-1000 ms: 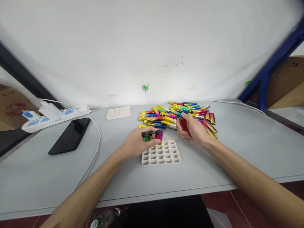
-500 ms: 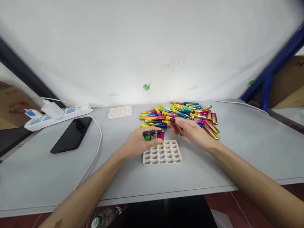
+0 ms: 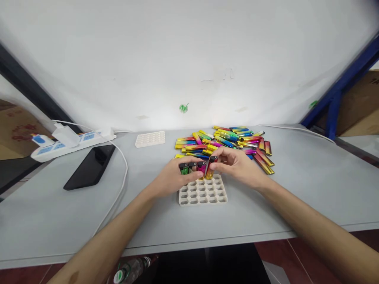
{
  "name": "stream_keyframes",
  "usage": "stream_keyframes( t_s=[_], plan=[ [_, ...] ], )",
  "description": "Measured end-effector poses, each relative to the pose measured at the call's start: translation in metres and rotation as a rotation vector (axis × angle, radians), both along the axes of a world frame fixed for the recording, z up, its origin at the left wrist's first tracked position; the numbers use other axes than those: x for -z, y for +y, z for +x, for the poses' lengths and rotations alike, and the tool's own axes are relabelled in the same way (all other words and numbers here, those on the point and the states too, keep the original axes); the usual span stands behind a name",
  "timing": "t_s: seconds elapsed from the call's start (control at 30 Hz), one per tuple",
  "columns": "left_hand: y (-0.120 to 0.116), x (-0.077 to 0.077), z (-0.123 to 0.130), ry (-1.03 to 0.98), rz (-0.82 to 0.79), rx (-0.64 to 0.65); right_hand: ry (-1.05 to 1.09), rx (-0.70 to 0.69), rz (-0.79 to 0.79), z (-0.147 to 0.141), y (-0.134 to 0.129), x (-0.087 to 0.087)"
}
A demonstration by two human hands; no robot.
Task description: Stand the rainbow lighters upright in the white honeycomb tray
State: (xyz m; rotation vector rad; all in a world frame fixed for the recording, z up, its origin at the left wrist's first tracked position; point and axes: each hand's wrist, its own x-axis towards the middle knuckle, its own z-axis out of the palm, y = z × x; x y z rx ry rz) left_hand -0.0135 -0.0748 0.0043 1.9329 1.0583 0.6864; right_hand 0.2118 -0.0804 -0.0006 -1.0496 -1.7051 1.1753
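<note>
My left hand (image 3: 174, 176) is closed around three upright lighters, one green, one pale and one magenta (image 3: 201, 167), over the back rows of a white tray with holes (image 3: 202, 195). My right hand (image 3: 237, 167) pinches a red and gold lighter (image 3: 211, 167) with a black top, upright and slightly tilted, just right of the magenta one. Its lower end is at the tray's back row; whether it sits in a hole I cannot tell. Behind my hands lies a pile of shiny multicoloured lighter casings (image 3: 226, 138).
A second white tray (image 3: 150, 139) lies near the wall. On the left are a black phone (image 3: 89, 167), a power strip (image 3: 72, 144) with plugs and a white cable (image 3: 125, 173). A bottle (image 3: 133, 270) is below the table's front edge.
My right hand has moved left and toward the tray, bringing the red and gold lighter upright beside the magenta one. My left hand has stayed in place with its three lighters.
</note>
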Motion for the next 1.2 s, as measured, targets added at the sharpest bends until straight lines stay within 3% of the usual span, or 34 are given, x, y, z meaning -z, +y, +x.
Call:
stream_keyframes(
  t_s=[0.27, 0.63, 0.8, 1.0, 1.2],
  plan=[
    [0.000, 0.001, -0.001, 0.002, 0.000, 0.021, -0.282, 0.091, 0.252, 0.000, -0.002, -0.003],
    [-0.002, -0.003, 0.000, -0.001, -0.020, 0.019, -0.445, -0.019, 0.297, 0.012, 0.000, -0.010],
    [-0.001, -0.001, -0.001, 0.044, -0.003, -0.039, -0.653, 0.228, 0.329, 0.049, 0.016, -0.011],
    [-0.001, -0.002, 0.000, 0.061, 0.010, -0.044, -0.840, 0.054, 0.316, 0.066, 0.022, 0.000],
    [-0.001, -0.005, 0.002, 0.049, 0.016, -0.022, -0.778, 0.080, 0.293, 0.054, 0.018, -0.001]
  ],
)
